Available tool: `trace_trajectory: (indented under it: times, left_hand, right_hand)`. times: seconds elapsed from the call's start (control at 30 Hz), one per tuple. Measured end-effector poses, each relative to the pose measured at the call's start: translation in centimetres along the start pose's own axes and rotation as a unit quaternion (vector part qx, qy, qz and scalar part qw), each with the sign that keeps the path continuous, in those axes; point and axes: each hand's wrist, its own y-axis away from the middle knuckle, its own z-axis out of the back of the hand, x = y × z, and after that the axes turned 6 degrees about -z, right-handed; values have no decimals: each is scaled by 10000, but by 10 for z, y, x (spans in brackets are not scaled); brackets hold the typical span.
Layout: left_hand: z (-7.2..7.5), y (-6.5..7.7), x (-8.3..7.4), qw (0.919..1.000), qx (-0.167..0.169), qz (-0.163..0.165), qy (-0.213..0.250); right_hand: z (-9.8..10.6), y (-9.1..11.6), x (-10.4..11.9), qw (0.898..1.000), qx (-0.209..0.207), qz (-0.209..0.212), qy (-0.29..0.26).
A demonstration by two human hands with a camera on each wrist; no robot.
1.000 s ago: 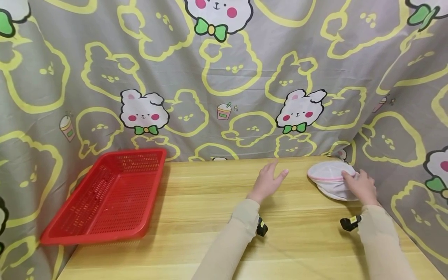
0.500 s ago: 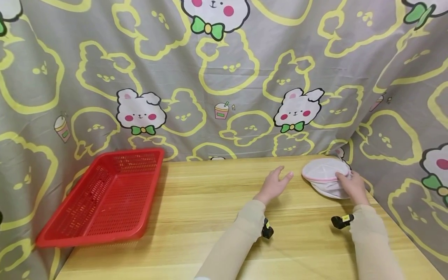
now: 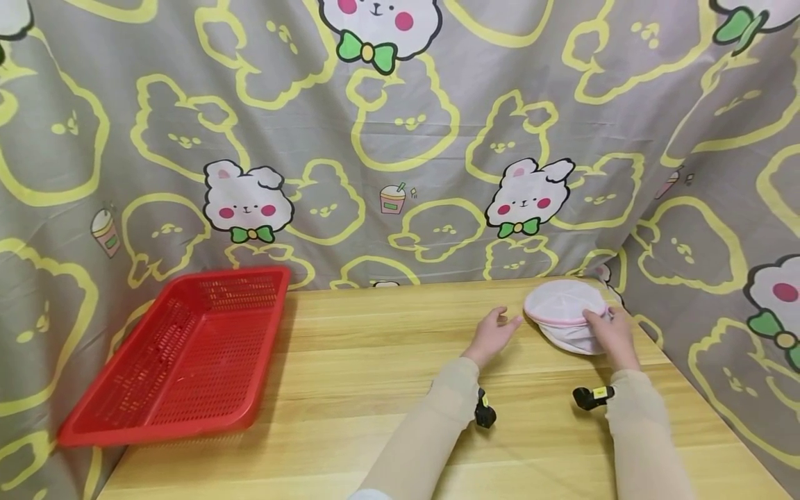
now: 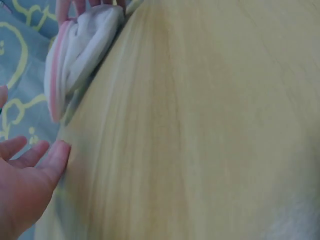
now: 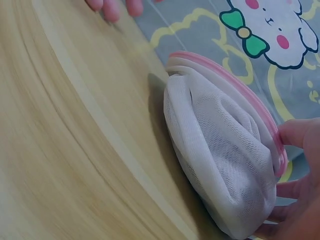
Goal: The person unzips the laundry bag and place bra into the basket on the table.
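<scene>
Right hand [image 3: 615, 338] pinches rim of 1 pink-trimmed white mesh bag [image 3: 564, 301]. Left hand [image 3: 492, 338] near bag, fingers loosely extended. 1 red basket [image 3: 209, 364] well left.

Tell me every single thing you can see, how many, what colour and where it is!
Table: 1, yellowish wood, across the bottom
Basket: 1, red, table's left
Mesh bag: 1, white and pink, table's back right
Cloth: count unclear, grey with yellow drawings, behind and beside the table
Cameras: 2, black, low, right of centre
Sleeves: 2, cream, at the bottom
Left grip: 1, bare, left of the bag, apart
Right grip: 1, bare, holding the bag's right side
</scene>
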Motion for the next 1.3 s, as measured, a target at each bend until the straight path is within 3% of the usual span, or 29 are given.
trace_trajectory:
  times: [0.2,0.33,0.53,0.93,1.3]
  left_hand:
    - [-4,-1,2,9955,-313,327,826]
    - [-7,-4,2,9858,-505,588,1489]
    - [-9,-11,3,9727,-671,930,2018]
    - [-6,-17,7,9624,-491,1202,2387]
    - [-5,-18,12,9597,-493,1114,2534]
  right_hand:
    - [-6,5,1,9997,139,-129,-182]
    - [-10,9,3,9993,210,-140,-278]
    - [-14,13,3,9982,321,-125,-491]
    - [-21,18,0,9974,432,-151,-550]
    - [-29,27,5,9967,500,-118,-625]
